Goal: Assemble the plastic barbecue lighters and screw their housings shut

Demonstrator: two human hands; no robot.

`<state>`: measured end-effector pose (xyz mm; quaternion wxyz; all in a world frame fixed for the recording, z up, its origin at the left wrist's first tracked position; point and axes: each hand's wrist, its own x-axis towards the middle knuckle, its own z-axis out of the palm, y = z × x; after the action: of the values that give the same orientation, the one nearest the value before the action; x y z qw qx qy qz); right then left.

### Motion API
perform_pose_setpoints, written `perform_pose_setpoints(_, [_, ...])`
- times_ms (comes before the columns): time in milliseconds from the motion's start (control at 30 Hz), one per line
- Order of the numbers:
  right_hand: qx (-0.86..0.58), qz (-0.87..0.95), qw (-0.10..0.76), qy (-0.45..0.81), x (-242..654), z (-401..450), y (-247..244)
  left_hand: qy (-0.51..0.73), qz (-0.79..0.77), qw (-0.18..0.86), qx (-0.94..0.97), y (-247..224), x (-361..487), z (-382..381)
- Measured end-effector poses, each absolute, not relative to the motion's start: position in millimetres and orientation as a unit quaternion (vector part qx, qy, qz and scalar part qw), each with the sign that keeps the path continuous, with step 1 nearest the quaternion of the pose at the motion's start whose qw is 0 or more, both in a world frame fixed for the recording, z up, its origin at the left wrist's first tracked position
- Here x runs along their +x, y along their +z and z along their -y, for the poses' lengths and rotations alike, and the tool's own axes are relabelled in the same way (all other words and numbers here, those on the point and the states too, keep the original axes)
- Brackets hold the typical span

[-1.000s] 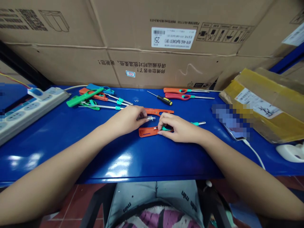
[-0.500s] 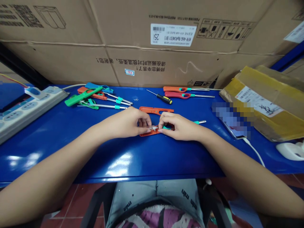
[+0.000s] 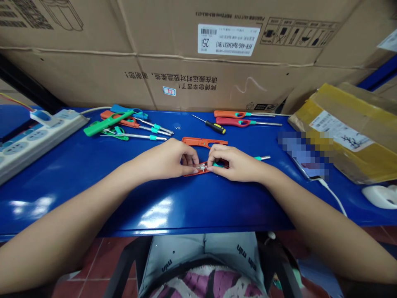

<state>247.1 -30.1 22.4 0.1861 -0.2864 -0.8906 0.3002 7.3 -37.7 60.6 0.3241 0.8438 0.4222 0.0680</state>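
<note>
An orange lighter half-shell (image 3: pixel 198 172) lies on the blue table between my hands, inner side up. A small white fitting (image 3: pixel 202 167) sits in it, and a green trigger (image 3: pixel 218 165) and a metal tube tip (image 3: pixel 265 157) show around my right hand. My left hand (image 3: pixel 181 159) is closed, thumb and fingertips pinching the left end of the small white fitting. My right hand (image 3: pixel 231 163) is closed in a pinch at the middle of the lighter; what lies between its fingertips is hidden. Just behind rests the matching orange shell half (image 3: pixel 203 142).
Several lighters and parts (image 3: pixel 124 124) are heaped at the back left, near a power strip (image 3: pixel 37 140). A screwdriver (image 3: pixel 215 126), tiny screws (image 3: pixel 178 127) and two lighters (image 3: pixel 232 118) lie behind. At right are a phone (image 3: pixel 305 159) and a taped carton (image 3: pixel 344 132).
Both hands keep their pinches over the orange half-shell. The fingertips and the white fitting have shifted only slightly; the whole view has tilted a little.
</note>
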Motion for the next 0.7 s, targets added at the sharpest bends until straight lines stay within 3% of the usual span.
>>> perform_pose_setpoints(700, [-0.282,0.896,0.18,0.291,247.6,30.7,22.8,0.076,-0.422,0.338,0.838,60.0,6.9,37.6])
